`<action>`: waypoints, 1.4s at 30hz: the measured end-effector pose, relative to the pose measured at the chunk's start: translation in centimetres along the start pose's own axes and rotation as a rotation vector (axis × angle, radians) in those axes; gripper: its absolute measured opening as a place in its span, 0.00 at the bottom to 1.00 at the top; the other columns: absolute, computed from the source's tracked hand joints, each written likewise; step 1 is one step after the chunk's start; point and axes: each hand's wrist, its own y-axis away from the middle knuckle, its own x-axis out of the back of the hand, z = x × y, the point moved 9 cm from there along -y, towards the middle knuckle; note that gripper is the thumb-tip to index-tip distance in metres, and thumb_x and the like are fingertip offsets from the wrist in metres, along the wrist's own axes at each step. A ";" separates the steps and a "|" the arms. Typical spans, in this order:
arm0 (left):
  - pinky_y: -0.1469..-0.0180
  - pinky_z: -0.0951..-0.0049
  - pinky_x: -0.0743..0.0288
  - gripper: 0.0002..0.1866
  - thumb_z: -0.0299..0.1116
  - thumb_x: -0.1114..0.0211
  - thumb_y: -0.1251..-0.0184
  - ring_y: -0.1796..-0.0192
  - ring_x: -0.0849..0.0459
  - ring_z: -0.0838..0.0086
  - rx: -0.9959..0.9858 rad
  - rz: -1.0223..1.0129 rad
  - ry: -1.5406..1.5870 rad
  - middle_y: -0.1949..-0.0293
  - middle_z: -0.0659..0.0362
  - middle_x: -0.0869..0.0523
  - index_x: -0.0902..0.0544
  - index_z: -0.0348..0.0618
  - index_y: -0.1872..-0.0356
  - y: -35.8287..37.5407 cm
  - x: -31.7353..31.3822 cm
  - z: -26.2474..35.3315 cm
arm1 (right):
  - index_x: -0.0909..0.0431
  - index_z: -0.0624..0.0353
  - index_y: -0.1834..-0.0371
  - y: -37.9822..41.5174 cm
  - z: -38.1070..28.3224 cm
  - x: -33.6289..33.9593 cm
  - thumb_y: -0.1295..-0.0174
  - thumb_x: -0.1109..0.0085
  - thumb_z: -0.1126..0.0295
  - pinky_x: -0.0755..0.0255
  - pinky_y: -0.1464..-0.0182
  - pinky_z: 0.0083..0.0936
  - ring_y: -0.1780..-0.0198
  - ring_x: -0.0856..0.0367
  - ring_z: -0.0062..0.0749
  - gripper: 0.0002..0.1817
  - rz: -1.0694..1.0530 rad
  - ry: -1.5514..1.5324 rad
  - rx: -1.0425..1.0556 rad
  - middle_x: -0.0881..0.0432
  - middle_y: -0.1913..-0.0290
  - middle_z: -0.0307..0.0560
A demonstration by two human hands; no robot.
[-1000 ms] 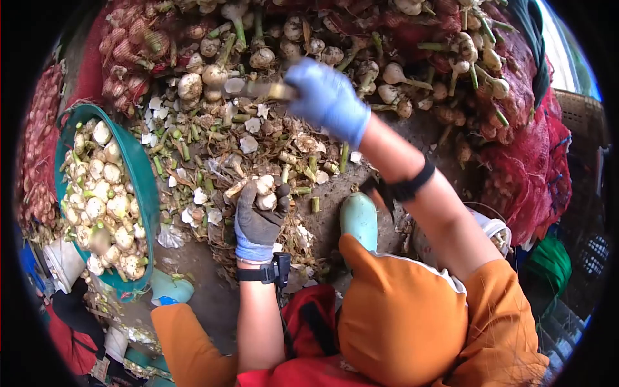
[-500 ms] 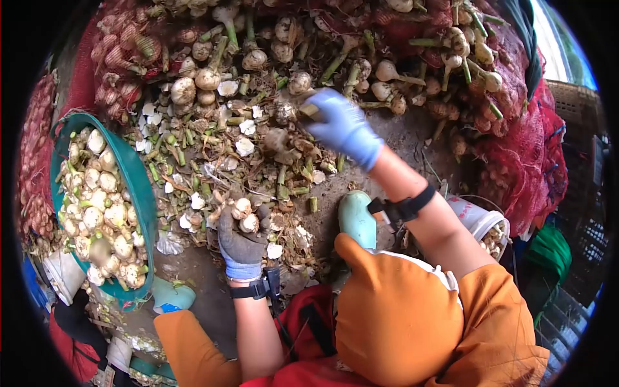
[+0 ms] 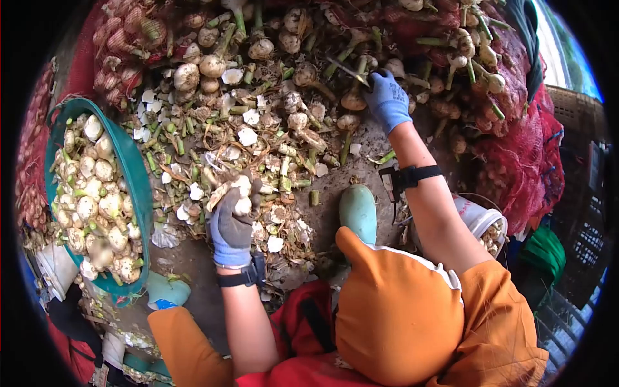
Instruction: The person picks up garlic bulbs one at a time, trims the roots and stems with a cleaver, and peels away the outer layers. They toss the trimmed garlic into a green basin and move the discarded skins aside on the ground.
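Several pale garlic bulbs (image 3: 242, 193) are in the curled fingers of my left hand (image 3: 232, 226), which wears a grey and blue glove. It hangs over the heap of cut stalks and peelings (image 3: 284, 161). Farther off, my right hand (image 3: 388, 100), gloved in blue, is closed round a knife (image 3: 349, 69) whose thin blade points up and left. Close beside those fingers is an uncut garlic bulb (image 3: 353, 100) with its stalk on. More garlic with stalks (image 3: 261, 48) lies along the far side of the heap.
A green basket (image 3: 137, 193) of trimmed bulbs stands at the left. Red mesh sacks (image 3: 516, 161) of garlic are at the right and back. A white bucket (image 3: 480, 222) sits beside my right arm. My pale green boots (image 3: 358, 213) are on the ground.
My right hand has moved right and slightly up, to the stalked garlic, and the knife blade now shows. My left hand has shifted a little left and up with its bulbs.
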 end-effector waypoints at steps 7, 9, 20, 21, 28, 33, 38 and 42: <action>0.48 0.65 0.19 0.26 0.37 0.30 0.39 0.45 0.16 0.60 -0.323 -0.040 -1.075 0.46 0.45 0.17 0.22 0.38 0.41 -9.8 -7.1 -0.2 | 0.16 0.48 0.50 -1.5 1.9 -3.5 0.47 0.36 0.54 0.24 0.46 0.42 0.48 0.17 0.51 0.22 -0.144 -0.215 -0.125 0.15 0.52 0.56; 0.45 0.57 0.21 0.36 0.49 0.28 0.44 0.43 0.17 0.52 -0.408 -0.019 -1.681 0.43 0.42 0.20 0.26 0.42 0.37 -12.1 -9.8 -2.1 | 0.16 0.49 0.49 -1.4 3.6 -6.2 0.47 0.35 0.55 0.24 0.47 0.41 0.50 0.16 0.51 0.22 -0.206 -0.395 -0.141 0.15 0.53 0.57; 0.63 0.71 0.19 0.37 0.56 0.29 0.39 0.64 0.15 0.75 -0.113 -0.010 -1.368 0.51 0.53 0.14 0.25 0.38 0.37 -12.8 -6.8 -2.0 | 0.18 0.62 0.56 7.1 5.9 0.7 0.46 0.31 0.69 0.26 0.69 0.21 0.73 0.20 0.21 0.15 -0.113 -1.191 -0.288 0.17 0.72 0.40; 0.55 0.68 0.21 0.32 0.53 0.29 0.38 0.57 0.15 0.69 -0.026 0.066 -1.068 0.52 0.52 0.13 0.22 0.41 0.39 -11.8 -5.3 -1.8 | 0.18 0.63 0.58 8.6 5.5 1.6 0.46 0.32 0.74 0.27 0.70 0.18 0.73 0.21 0.20 0.12 -0.121 -1.232 -0.316 0.18 0.72 0.39; 0.61 0.83 0.19 0.23 0.42 0.36 0.29 0.45 0.17 0.73 0.011 0.042 -0.035 0.42 0.59 0.19 0.24 0.46 0.37 -1.7 -4.6 -3.4 | 0.19 0.60 0.54 9.0 4.4 0.6 0.49 0.33 0.61 0.25 0.53 0.37 0.56 0.17 0.48 0.20 0.098 -0.618 0.008 0.16 0.61 0.56; 0.57 0.78 0.17 0.19 0.40 0.39 0.26 0.46 0.16 0.70 -0.032 -0.003 0.189 0.45 0.59 0.17 0.22 0.44 0.40 1.2 -2.8 -3.0 | 0.17 0.54 0.56 11.5 0.5 -2.9 0.53 0.33 0.62 0.24 0.46 0.42 0.49 0.20 0.55 0.19 0.042 -0.250 0.178 0.20 0.47 0.55; 0.53 0.75 0.18 0.19 0.46 0.39 0.27 0.52 0.17 0.76 -0.269 0.005 -0.155 0.53 0.62 0.17 0.21 0.45 0.44 3.3 -7.7 0.0 | 0.17 0.57 0.58 14.2 -2.0 -4.4 0.47 0.29 0.62 0.23 0.53 0.28 0.58 0.18 0.28 0.16 -0.344 -1.175 -0.054 0.17 0.59 0.41; 0.48 0.77 0.22 0.24 0.47 0.41 0.25 0.47 0.20 0.75 -0.191 -0.247 -0.221 0.46 0.60 0.21 0.28 0.43 0.37 1.8 -12.5 -8.0 | 0.20 0.58 0.50 17.6 -9.5 3.1 0.41 0.30 0.62 0.25 0.57 0.23 0.61 0.22 0.19 0.19 -0.638 -1.450 -0.042 0.17 0.62 0.35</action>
